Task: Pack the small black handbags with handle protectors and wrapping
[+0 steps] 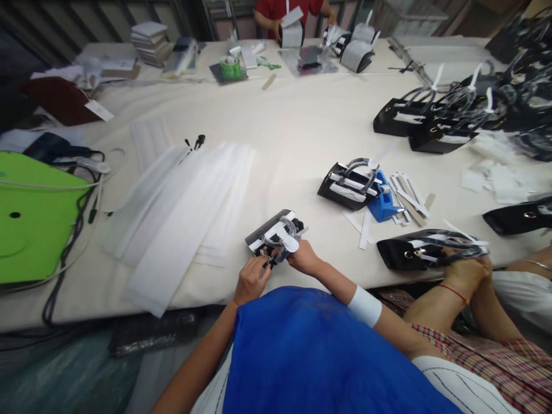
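1. Resting at 6 o'clock on the white table (302,126), right at its near edge: a small black bag (268,231), tipped toward the wearer, its looped handle sleeved in clear film and white paper.
2. Pinched at its near end by the left hand (251,280), fingertips together on the dark trim. Clamped from 3 o'clock by the right hand (304,258), closed about the foot of the wrapped handle.
3. Probably light, fairly stiff in the panels and floppy at the handle. Glossy skin and film likely slick and easy to scuff. Best taken by the sides or bottom edge of the body, not by the wrapped loop or the metal fittings.
4. At 9 o'clock of the bag, just beside it: overlapping white sheets (185,213). Farther out on the same line: a green board (30,218) with cables at its edge.
5. At 2 o'clock, near: a second black bag (347,187) touching a blue tape dispenser (382,204), with paper strips (407,198) scattered beside.
6. At 3 o'clock: a third black bag (414,253) under a co-worker's hand (468,270).
7. At 1 to 2 o'clock, well apart: a heap of black bags (435,123). At 12 o'clock, across the table: a person in red (280,10).
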